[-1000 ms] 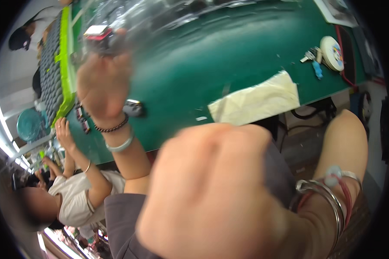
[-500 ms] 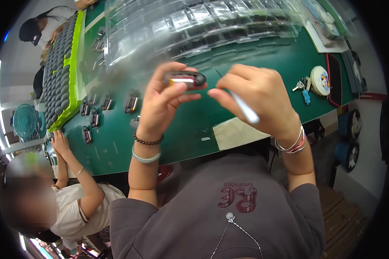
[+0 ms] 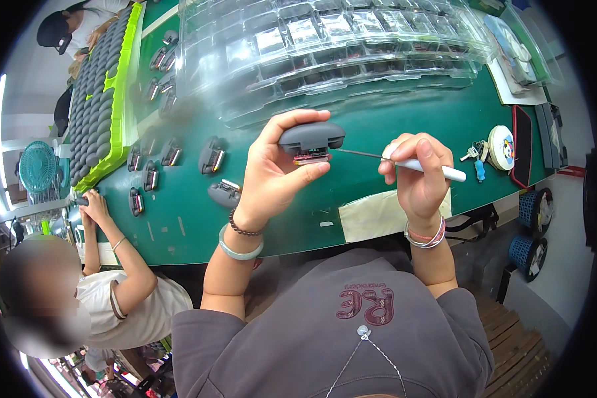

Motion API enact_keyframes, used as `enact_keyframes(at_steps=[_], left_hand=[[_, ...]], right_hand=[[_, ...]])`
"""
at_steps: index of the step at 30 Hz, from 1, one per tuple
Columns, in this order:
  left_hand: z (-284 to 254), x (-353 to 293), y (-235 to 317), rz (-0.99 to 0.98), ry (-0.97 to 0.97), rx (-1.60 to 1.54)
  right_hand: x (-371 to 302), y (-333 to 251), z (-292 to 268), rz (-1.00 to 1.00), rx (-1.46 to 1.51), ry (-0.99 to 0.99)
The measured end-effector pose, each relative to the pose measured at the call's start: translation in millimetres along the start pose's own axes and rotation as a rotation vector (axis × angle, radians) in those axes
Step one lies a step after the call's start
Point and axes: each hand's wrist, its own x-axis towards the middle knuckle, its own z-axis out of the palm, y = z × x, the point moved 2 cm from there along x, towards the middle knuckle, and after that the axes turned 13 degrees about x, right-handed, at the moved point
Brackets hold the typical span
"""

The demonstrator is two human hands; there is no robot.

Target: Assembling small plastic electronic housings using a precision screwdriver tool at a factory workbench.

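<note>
My left hand [image 3: 275,159] grips a rounded dark grey plastic housing [image 3: 312,136] between thumb and fingers, above the green table. Its open underside shows red and metallic parts. In my right hand [image 3: 423,172] is a slim screwdriver [image 3: 438,169] with a white handle. The thin metal shaft points left, and its tip is at or very near the right end of the housing; contact is hard to tell. Similar grey housings with inner parts showing, one of them [image 3: 211,155] near my left wrist, lie on the table to the left.
Clear plastic trays [image 3: 338,40] are stacked at the back. A green-edged rack of grey rounded pieces [image 3: 99,99] stands left, near a co-worker's hands [image 3: 94,205]. Keys [image 3: 474,152], a round case [image 3: 501,148] and a phone-like slab [image 3: 521,146] lie right; a beige sheet [image 3: 378,215] lies in front.
My left hand has turned the housing, so its open underside now shows. My right hand has turned over, swinging the screwdriver so its tip points left at the housing.
</note>
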Motion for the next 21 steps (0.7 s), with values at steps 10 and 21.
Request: enact_keyframes(at_steps=[10,21], left_hand=[[0,-2,-9,-0.027,-0.031,-0.034],[5,-3,-9,-0.061,-0.063,-0.090]], right_hand=[[-2,3,0,0.017,-0.163,-0.069],[1,6,2,0.073,-0.151,-0.057]])
